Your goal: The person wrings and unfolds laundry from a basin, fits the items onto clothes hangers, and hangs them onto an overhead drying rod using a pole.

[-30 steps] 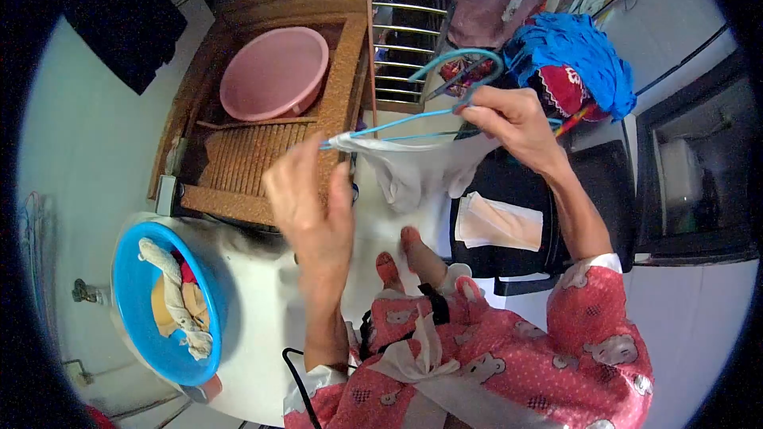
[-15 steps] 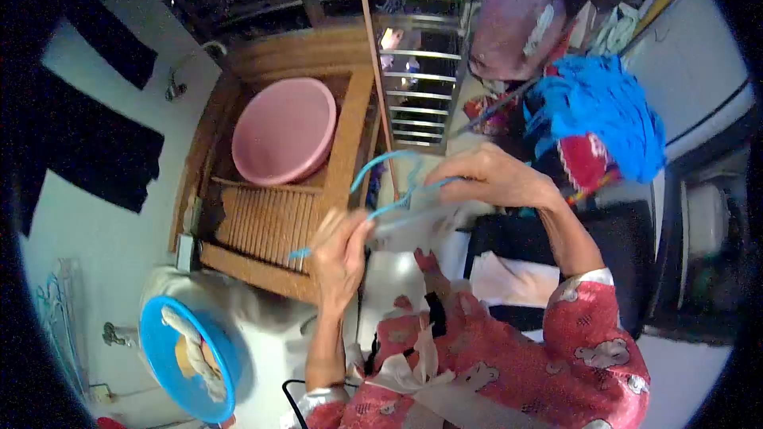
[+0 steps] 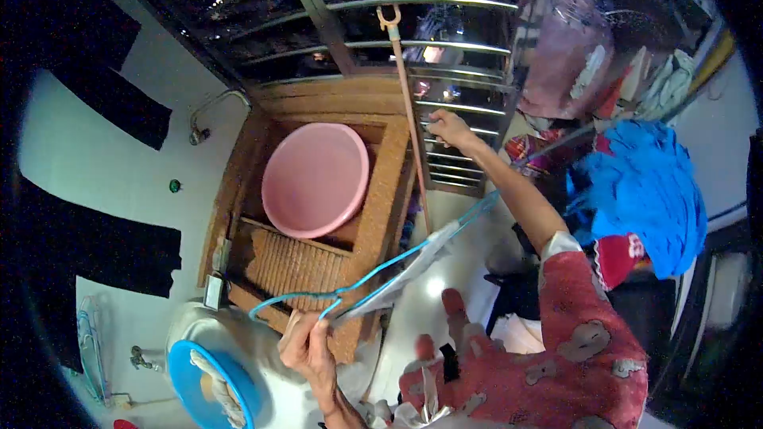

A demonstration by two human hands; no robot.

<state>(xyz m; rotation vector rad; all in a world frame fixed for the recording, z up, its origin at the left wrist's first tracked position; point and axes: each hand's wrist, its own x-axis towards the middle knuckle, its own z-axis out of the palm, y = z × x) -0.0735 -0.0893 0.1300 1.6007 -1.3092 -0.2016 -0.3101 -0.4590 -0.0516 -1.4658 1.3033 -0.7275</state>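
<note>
In the head view, my left hand (image 3: 308, 348) is closed around one end of a blue clothes hanger (image 3: 380, 270). The hanger slants up to the right, with a pale grey-white cloth (image 3: 405, 272) hanging along it. My right hand (image 3: 451, 129) is stretched forward beside a long pinkish pole (image 3: 407, 95) with a forked tip. Its fingers are half curled and look apart, holding nothing visible; a small gap separates them from the pole.
A pink basin (image 3: 315, 180) sits in the brown sink with a ridged washboard (image 3: 296, 264). Below left stands a blue basin (image 3: 211, 381) with cloth inside. Blue garments (image 3: 640, 191) hang at right. Metal window bars (image 3: 421, 5) run behind; dark clothes (image 3: 119, 238) appear at left.
My right hand has left the hanger and reached forward to beside the pole. My left hand has moved lower and nearer, keeping the hanger. The view has shifted.
</note>
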